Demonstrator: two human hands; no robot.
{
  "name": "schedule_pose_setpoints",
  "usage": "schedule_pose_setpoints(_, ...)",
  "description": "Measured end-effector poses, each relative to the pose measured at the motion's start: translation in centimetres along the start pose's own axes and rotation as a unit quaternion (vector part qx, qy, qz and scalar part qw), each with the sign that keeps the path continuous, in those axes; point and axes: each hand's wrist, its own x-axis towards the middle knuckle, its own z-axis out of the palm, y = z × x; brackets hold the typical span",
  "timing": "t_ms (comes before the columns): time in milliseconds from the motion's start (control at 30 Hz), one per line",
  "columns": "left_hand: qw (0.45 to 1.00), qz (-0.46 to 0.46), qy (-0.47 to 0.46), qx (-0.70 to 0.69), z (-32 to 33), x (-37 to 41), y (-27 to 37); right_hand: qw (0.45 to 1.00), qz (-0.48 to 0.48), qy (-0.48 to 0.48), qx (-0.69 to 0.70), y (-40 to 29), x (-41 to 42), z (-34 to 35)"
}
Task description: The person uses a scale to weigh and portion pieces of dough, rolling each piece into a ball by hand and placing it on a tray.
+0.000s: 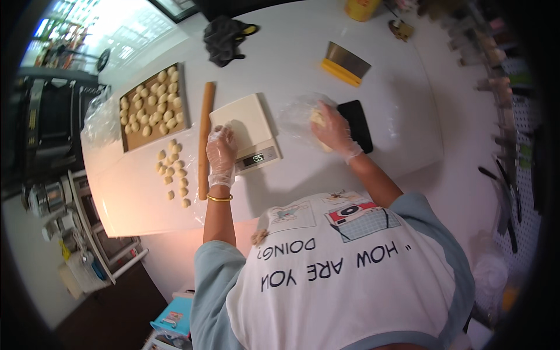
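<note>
A white digital kitchen scale (pixel 245 122) lies before me with its display lit. My left hand (pixel 222 148), in a clear plastic glove, is at the left edge of its weighing plate, fingers curled; whether something small is inside them is hidden. On the right, my gloved right hand (pixel 334 129) grips a pale piece of dough (pixel 318 117) over a clear plastic bag (pixel 295 113). A wooden rolling pin (pixel 205 135) lies just left of the scale, partly beside my left hand. Several small dough balls (pixel 179 165) rest on the table left of the pin.
A baking tray (pixel 131 143) holding several dough balls is at the left, near a crumpled plastic bag (pixel 103 116). Farther back lie a dark cloth (pixel 224 39) and a yellow-handled bench scraper (pixel 345 64). A black phone-like slab (pixel 356 124) is beside my right hand on the white table (pixel 284 52).
</note>
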Motion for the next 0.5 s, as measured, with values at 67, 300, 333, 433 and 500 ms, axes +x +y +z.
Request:
schedule_pose_setpoints(67, 0.992, -0.073, 0.086, -0.056, -2.2, -0.1, -0.5, 0.999, 0.024, -0.027, 0.012, 0.8, -0.1, 0.0)
schedule_pose_setpoints(300, 0.876, -0.323, 0.306, -0.184, -8.7, -6.7, -13.1, 0.998, 0.009, -0.028, 0.051, 0.2, -0.1, -0.5)
schedule_pose_setpoints(333, 0.892, -0.340, 0.286, -0.088, -9.6, -8.0, -13.6, 0.998, 0.005, -0.024, 0.051, 0.4, -0.2, -0.4)
schedule_pose_setpoints(433, 0.884, -0.402, 0.230, 0.062, -11.1, -13.0, -16.5, 0.996, -0.027, -0.003, 0.083, 0.0, -0.9, -0.6)
schedule_pose_setpoints(500, 0.877, -0.436, 0.203, 0.001, -10.2, -15.2, -17.8, 0.994, -0.051, 0.014, 0.092, -0.3, -1.3, -0.7)
